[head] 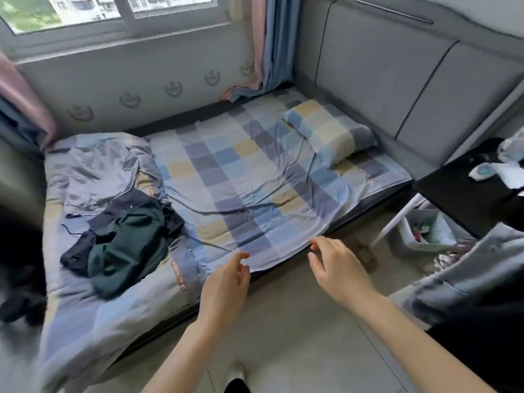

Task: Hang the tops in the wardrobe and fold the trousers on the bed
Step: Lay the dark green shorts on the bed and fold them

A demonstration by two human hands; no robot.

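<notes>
The clothes (124,242) lay in a crumpled heap on the left part of the bed (255,171), a dark green garment on top of a navy one; which was top or trousers could not be told. No sorting appeared begun. Both hands hovered at the near bed edge, well to the right of the heap. The left hand (226,282) and right hand (337,265) were relaxed, fingers loosely spread, holding nothing. The next move likely called for reaching left to lift one garment clear.
</notes>
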